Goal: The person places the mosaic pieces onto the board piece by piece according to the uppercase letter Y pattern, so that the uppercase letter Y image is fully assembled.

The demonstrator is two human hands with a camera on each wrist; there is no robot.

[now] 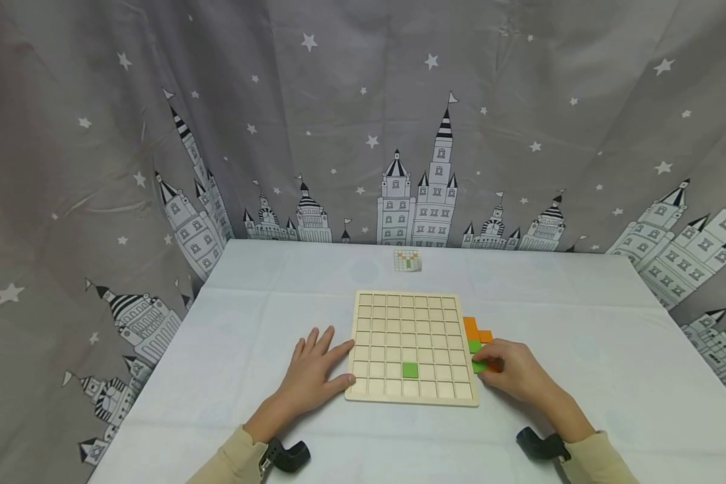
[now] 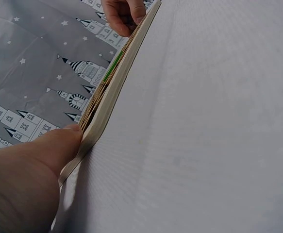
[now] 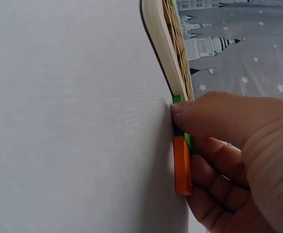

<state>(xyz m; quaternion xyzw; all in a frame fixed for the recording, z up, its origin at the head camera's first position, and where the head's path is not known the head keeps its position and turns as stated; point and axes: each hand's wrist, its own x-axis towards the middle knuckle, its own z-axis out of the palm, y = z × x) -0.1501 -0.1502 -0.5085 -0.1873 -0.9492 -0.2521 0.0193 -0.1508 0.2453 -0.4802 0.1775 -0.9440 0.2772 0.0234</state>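
Observation:
A pale wooden grid board (image 1: 384,338) lies on the white table, with one green square tile (image 1: 410,370) in a cell of its lower middle. My left hand (image 1: 305,378) is spread beside the board, its thumb and a fingertip touching the left edge. At the right edge, my right hand (image 1: 516,370) pinches a green tile (image 3: 178,99) with the thumb and curled fingers. An orange tile (image 3: 182,167) sits right beside that tile under the hand. Farther up that edge lie another green tile (image 1: 474,346) and orange tiles (image 1: 470,327), partly overlapped by the fingers.
Behind the board, a small card (image 1: 407,261) with a coloured grid pattern lies near the table's far edge. A grey curtain (image 1: 339,101) printed with castles and stars hangs behind the table (image 1: 266,282). Black cameras (image 1: 290,457) are strapped to both wrists.

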